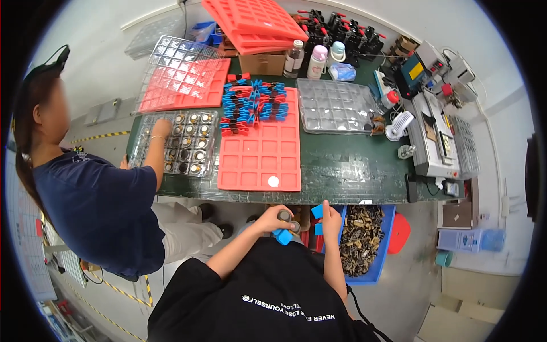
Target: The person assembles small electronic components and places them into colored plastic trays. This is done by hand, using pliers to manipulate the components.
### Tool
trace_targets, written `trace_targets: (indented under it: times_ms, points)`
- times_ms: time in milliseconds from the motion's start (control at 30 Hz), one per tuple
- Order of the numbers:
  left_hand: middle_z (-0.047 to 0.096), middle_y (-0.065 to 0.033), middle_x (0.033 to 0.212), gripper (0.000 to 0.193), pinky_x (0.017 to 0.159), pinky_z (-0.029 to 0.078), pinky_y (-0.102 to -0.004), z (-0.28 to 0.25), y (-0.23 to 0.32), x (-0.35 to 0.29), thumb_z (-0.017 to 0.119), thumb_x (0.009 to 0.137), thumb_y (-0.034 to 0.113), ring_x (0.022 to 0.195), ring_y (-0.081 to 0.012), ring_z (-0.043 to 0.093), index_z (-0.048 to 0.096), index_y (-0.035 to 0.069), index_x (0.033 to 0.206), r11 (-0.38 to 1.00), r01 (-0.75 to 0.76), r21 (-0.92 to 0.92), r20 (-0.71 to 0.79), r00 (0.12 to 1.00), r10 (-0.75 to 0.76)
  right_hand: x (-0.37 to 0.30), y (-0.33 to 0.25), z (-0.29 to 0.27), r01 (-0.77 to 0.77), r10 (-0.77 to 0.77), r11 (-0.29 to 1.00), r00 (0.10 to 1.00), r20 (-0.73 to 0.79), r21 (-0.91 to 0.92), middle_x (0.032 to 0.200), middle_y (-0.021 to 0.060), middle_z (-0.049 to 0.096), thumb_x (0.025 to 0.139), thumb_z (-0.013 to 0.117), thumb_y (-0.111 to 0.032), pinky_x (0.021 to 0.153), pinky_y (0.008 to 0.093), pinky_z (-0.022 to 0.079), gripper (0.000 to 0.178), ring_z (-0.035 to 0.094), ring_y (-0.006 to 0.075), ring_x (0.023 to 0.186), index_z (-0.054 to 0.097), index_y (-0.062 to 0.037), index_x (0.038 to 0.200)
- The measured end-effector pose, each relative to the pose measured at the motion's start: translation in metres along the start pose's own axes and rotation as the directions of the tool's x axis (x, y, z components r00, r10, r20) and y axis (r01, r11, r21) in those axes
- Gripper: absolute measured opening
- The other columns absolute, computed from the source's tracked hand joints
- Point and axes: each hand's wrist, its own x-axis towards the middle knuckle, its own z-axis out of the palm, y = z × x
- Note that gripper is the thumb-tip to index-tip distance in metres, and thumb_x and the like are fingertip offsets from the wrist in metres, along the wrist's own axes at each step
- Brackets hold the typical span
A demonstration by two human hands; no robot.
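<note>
My left hand [265,221] is closed round small round metal-capped parts [284,215], held in front of my body just off the table's near edge. A blue spring clamp [282,236] is at its fingers, apparently on the parts. In my right hand [331,219], thumb up, is another blue clamp [317,211] with its two handles showing; its jaws are hidden. Ahead on the table, a red tray [259,183] with square pockets carries a heap of blue and red clamps [250,105] at its far end. One white disc [273,181] lies in a near pocket.
A co-worker [97,199] at left reaches over a clear tray [213,137] of round parts. Below the table edge, right of my right hand, a blue bin [373,268] holds many small metal pieces. A covered clear tray [333,108], bottles [294,58] and a machine [430,142] stand farther off.
</note>
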Motion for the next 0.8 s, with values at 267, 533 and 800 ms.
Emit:
trace_targets:
  times_ms: [267,533,800]
  points:
    - [0.06,-0.0046,0.089,0.037,0.075,0.046,-0.0278,0.008,-0.004,0.003,0.081,0.065,0.015,0.082,-0.0119,0.056,0.06,0.004,0.093,0.987,0.086,-0.136,-0.252,0.96,-0.118,-0.011,0.058,0.027,0.269,-0.258,0.845,0.962,0.089,-0.462,0.091,0.0222,0.063,0.095,0.039,-0.038,0.071,0.0443,0.045,0.045,0.06,0.0382,0.078,0.063,0.0,0.096]
    - [0.056,0.0005,0.079,0.029,0.065,0.044,-0.0237,0.05,0.016,0.014,0.076,0.074,0.01,0.071,-0.0083,0.052,0.053,0.006,0.09,0.829,-0.055,-0.557,-0.453,0.856,-0.248,-0.066,0.005,0.058,-0.405,0.213,0.524,0.914,0.346,0.749,0.097,0.0059,0.054,0.097,0.035,-0.048,0.072,0.0409,0.051,0.043,0.058,0.02,0.088,0.047,-0.0073,0.107]
    - [0.066,-0.0167,0.101,0.025,0.081,0.047,-0.0288,0.099,0.048,0.019,0.073,0.074,0.001,0.093,-0.0151,0.06,0.048,0.003,0.074,0.788,-0.208,-0.579,-0.44,0.894,-0.087,-0.029,0.029,0.075,-0.405,0.432,0.194,0.853,0.293,0.893,0.091,0.0056,0.058,0.095,0.038,-0.05,0.071,0.031,0.049,0.048,0.057,0.0183,0.081,0.055,-0.005,0.103]
